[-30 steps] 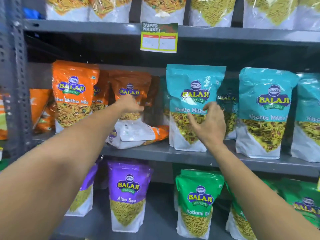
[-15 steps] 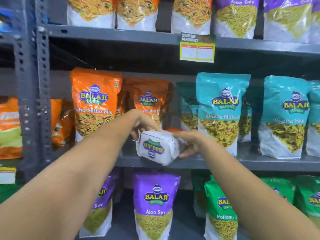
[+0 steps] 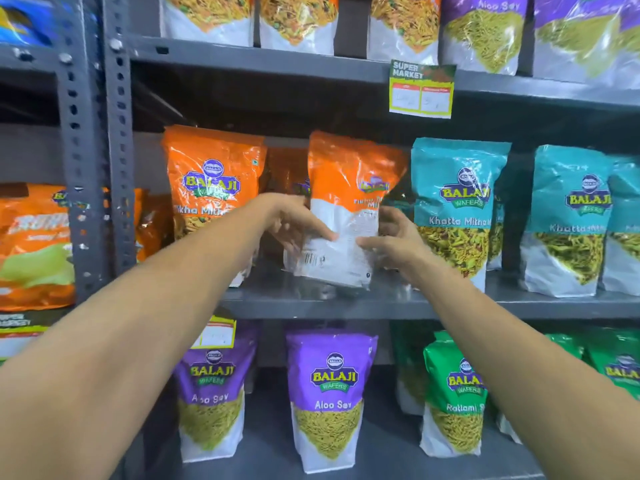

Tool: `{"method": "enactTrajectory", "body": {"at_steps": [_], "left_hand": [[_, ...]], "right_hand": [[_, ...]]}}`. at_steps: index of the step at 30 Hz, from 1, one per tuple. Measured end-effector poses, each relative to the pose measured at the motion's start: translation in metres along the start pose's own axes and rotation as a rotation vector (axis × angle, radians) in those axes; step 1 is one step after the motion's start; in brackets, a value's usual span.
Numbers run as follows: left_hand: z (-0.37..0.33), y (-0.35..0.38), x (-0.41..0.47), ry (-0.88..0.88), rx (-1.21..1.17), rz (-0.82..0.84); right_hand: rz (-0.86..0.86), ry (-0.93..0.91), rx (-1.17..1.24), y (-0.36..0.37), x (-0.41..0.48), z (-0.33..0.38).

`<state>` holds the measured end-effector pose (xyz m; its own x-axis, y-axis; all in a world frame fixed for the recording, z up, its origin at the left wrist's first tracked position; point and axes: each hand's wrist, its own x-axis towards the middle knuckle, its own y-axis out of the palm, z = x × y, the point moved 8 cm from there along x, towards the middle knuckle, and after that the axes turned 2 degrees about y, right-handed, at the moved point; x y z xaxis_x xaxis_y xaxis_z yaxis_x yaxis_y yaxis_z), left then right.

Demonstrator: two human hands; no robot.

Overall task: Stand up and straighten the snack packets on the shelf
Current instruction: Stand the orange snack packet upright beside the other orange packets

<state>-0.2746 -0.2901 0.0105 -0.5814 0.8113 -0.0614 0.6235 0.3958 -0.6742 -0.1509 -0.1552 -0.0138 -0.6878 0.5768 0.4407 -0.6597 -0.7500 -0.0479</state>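
Observation:
An orange and white snack packet (image 3: 343,209) stands nearly upright over the middle shelf (image 3: 381,301), its back side with a barcode towards me, leaning a little to the right. My left hand (image 3: 294,223) grips its left edge and my right hand (image 3: 394,237) grips its right edge. Another orange packet (image 3: 211,181) stands upright just to the left. Teal packets (image 3: 457,202) stand upright to the right. More orange packets behind the held one are mostly hidden.
Purple packets (image 3: 332,393) and green packets (image 3: 457,389) stand on the shelf below. The upper shelf carries more packets and a price tag (image 3: 420,90). A grey perforated upright (image 3: 93,150) separates a bay with orange bags (image 3: 34,244) on the left.
The orange packet, lying flat one second ago, was picked up in both hands and raised from bottom-first to nearly upright. The view shifted left and closer.

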Motion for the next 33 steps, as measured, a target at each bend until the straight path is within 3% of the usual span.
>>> {"method": "enactTrajectory", "body": {"at_steps": [3, 6, 10, 12, 13, 16, 19, 21, 23, 28, 31, 33], "left_hand": [[0.005, -0.017, -0.004, 0.128, -0.041, -0.233], [0.036, -0.014, -0.003, 0.146, -0.064, -0.432], [0.076, -0.011, -0.007, 0.174, -0.085, -0.718], [0.072, -0.023, -0.022, 0.252, 0.049, -0.927], [0.066, -0.024, -0.026, 0.292, 0.110, -0.950], [0.056, -0.009, -0.017, 0.286, 0.079, -0.771], [0.071, 0.000, -0.009, 0.128, -0.318, -0.572], [0.073, 0.011, -0.004, 0.149, -0.540, -0.344], [0.075, 0.021, 0.005, 0.188, -0.593, -0.206], [0.068, 0.019, 0.019, 0.292, -0.556, -0.304], [0.069, 0.015, 0.025, 0.318, -0.675, -0.234], [0.072, 0.011, 0.032, 0.333, -0.742, -0.230]], "right_hand": [[0.012, -0.135, -0.030, 0.015, 0.010, 0.003], [0.030, -0.183, -0.085, 0.030, 0.016, -0.020], [-0.006, -0.088, -0.016, 0.034, 0.021, -0.055], [-0.017, 0.023, 0.067, 0.032, 0.028, -0.064], [-0.003, 0.083, 0.102, 0.034, 0.030, -0.066], [0.005, 0.137, 0.083, 0.038, 0.035, -0.064], [-0.051, 0.004, -0.055, 0.033, 0.036, -0.057], [0.014, -0.028, 0.040, 0.040, 0.033, -0.056], [0.069, -0.070, 0.112, 0.047, 0.028, -0.052], [0.144, -0.127, 0.155, 0.048, 0.024, -0.048], [0.076, -0.028, 0.235, 0.033, 0.031, -0.056], [0.078, 0.038, 0.160, 0.033, 0.034, -0.062]]}}
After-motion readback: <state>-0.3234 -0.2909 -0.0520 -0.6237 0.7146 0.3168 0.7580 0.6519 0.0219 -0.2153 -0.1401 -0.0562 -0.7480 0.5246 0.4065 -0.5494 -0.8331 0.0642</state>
